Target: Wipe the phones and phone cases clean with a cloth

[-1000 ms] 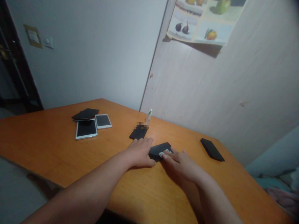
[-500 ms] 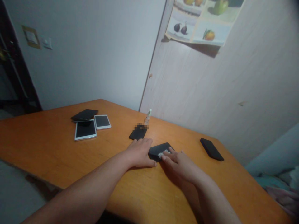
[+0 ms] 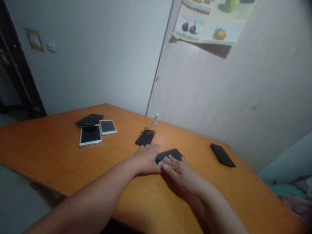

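A black tablet [image 3: 173, 153] lies on the table in front of me. My left hand [image 3: 147, 158] holds its left end, thumb at the near edge and fingers reaching along the far side. With my right hand [image 3: 177, 169] I press a crumpled white wipe [image 3: 163, 160] onto the tablet's surface near that left end. The right fingers are stretched over the wipe and cover part of it and of the tablet. Just beyond my left hand lies a black phone-like device [image 3: 145, 138], with a small clear bottle [image 3: 155, 120] standing behind it; the area between them is pixelated.
At the left of the wooden table [image 3: 48, 143] lie two white-framed tablets [image 3: 90, 135] [image 3: 108, 126] and a black flat case [image 3: 90, 119] overlapping one of them. Another black flat case [image 3: 222, 155] is at the right. The wall closes off the table's far side.
My right hand has slid the wipe leftward across the tablet, closer to my left thumb. The left hand stays in place at the tablet's left end.
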A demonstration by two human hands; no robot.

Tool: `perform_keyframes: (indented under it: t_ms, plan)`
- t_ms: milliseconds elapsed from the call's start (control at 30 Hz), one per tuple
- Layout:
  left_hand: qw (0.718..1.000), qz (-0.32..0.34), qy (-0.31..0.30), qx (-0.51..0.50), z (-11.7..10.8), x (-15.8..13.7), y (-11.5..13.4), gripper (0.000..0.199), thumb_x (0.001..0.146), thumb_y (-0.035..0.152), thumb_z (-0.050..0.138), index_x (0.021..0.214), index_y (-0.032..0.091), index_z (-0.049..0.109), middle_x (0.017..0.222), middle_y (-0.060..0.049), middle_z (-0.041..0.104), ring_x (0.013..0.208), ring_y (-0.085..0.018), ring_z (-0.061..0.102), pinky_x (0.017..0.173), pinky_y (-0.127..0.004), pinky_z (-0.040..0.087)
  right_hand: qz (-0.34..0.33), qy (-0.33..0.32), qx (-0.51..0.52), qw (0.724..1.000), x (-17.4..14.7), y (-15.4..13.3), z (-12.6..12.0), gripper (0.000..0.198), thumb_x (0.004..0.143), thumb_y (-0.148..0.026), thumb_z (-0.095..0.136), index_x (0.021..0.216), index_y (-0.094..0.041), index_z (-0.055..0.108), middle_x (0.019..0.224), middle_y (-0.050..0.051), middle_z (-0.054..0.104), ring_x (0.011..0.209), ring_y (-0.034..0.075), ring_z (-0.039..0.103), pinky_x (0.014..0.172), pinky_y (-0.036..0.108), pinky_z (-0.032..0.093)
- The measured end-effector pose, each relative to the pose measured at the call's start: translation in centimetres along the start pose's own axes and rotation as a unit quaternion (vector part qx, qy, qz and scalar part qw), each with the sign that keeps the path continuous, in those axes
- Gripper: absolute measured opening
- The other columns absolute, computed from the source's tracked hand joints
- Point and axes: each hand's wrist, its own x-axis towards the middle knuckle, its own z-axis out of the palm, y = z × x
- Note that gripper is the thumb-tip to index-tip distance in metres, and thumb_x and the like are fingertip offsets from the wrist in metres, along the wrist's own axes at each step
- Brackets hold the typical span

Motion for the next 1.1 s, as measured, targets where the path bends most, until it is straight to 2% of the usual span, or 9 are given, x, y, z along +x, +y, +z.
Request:
perform_keyframes:
  t_ms: [67, 167, 233, 367, 433, 600, 800, 867, 1100]
  plan:
    - [1.0, -0.002, 0.0, 0.001, 0.0, 0.0, 0.0, 0.072, 0.068, 0.059, 0.066, 0.127, 0.023, 0.05, 0.132, -0.013, 0.06, 0.12, -0.036, 0.057, 0.098, -0.049, 0.046, 0.027, 0.006, -0.008, 1.0, 0.1, 0.3, 0.0, 0.053, 0.103, -0.056, 0.027, 0.135, -0.032, 0.061, 0.144, 0.005, 0.057, 0.146, 0.031, 0.032, 0.118, 0.064, 0.01]
    - [1.0, -0.01, -0.006, -0.001, 0.0, 0.0, 0.0, 0.075, 0.065, 0.062, 0.069, 0.127, 0.024, 0.05, 0.133, -0.012, 0.059, 0.12, -0.036, 0.056, 0.099, -0.048, 0.046, 0.125, 0.043, -0.041, 0.99, 0.4, 1.6, -0.4, 0.052, 0.102, -0.056, 0.029, 0.132, -0.031, 0.064, 0.144, 0.006, 0.057, 0.146, 0.036, 0.031, 0.115, 0.072, 0.004]
    - [1.0, -0.012, -0.009, -0.001, 0.0, 0.1, 0.0, 0.077, 0.064, 0.062, 0.07, 0.128, 0.024, 0.049, 0.134, -0.012, 0.059, 0.122, -0.036, 0.056, 0.099, -0.048, 0.045, 0.144, 0.056, -0.05, 0.987, 0.5, 1.9, -0.5, 0.052, 0.103, -0.054, 0.029, 0.13, -0.029, 0.065, 0.142, 0.007, 0.058, 0.146, 0.037, 0.031, 0.114, 0.073, 0.004]
    - [1.0, -0.004, -0.001, -0.001, 0.1, 0.1, 0.1, 0.075, 0.066, 0.059, 0.068, 0.129, 0.022, 0.049, 0.131, -0.013, 0.06, 0.121, -0.036, 0.056, 0.098, -0.048, 0.046, 0.032, 0.028, -0.024, 0.999, 0.5, 0.7, 0.3, 0.051, 0.103, -0.054, 0.027, 0.128, -0.031, 0.065, 0.143, 0.004, 0.059, 0.148, 0.032, 0.028, 0.118, 0.064, 0.009]
    - [1.0, 0.0, 0.005, -0.002, 0.2, 0.1, 0.0, 0.071, 0.068, 0.057, 0.066, 0.128, 0.022, 0.05, 0.128, -0.012, 0.061, 0.118, -0.036, 0.058, 0.096, -0.047, 0.048, 0.005, 0.026, -0.02, 0.999, 0.6, 0.2, 0.8, 0.052, 0.103, -0.056, 0.026, 0.133, -0.032, 0.062, 0.148, 0.003, 0.054, 0.149, 0.031, 0.026, 0.119, 0.064, 0.009]
    - [1.0, 0.006, 0.012, -0.003, 0.4, 0.2, -0.2, 0.075, 0.065, 0.061, 0.067, 0.126, 0.022, 0.05, 0.128, -0.012, 0.061, 0.116, -0.036, 0.058, 0.095, -0.048, 0.048, 0.063, 0.034, -0.024, 0.997, 0.7, 0.8, 0.8, 0.054, 0.103, -0.056, 0.027, 0.143, -0.032, 0.052, 0.152, 0.004, 0.048, 0.15, 0.035, 0.02, 0.114, 0.072, 0.004]
    - [1.0, 0.003, 0.006, -0.009, 0.3, 0.1, -0.2, 0.072, 0.068, 0.061, 0.065, 0.127, 0.022, 0.05, 0.13, -0.013, 0.06, 0.118, -0.036, 0.057, 0.097, -0.049, 0.047, 0.018, -0.021, -0.004, 1.0, -0.7, 0.1, -0.5, 0.058, 0.101, -0.063, 0.027, 0.14, -0.033, 0.056, 0.15, 0.005, 0.05, 0.148, 0.033, 0.027, 0.117, 0.067, 0.004]
    - [1.0, 0.009, 0.006, -0.011, 0.3, 0.2, -0.2, 0.072, 0.069, 0.061, 0.064, 0.127, 0.021, 0.049, 0.131, -0.014, 0.059, 0.119, -0.037, 0.057, 0.098, -0.05, 0.047, 0.016, -0.02, -0.006, 1.0, -0.6, -0.4, -0.2, 0.06, 0.101, -0.063, 0.025, 0.141, -0.032, 0.055, 0.15, 0.005, 0.05, 0.149, 0.032, 0.026, 0.118, 0.065, 0.003]
    - [1.0, 0.007, -0.006, -0.015, 0.5, 0.4, -0.3, 0.068, 0.071, 0.056, 0.062, 0.128, 0.021, 0.048, 0.132, -0.014, 0.059, 0.12, -0.036, 0.057, 0.098, -0.049, 0.047, 0.026, 0.015, -0.011, 0.999, 1.5, -1.6, 1.7, 0.058, 0.104, -0.057, 0.02, 0.147, -0.03, 0.048, 0.159, 0.005, 0.037, 0.151, 0.033, 0.019, 0.116, 0.069, 0.002]
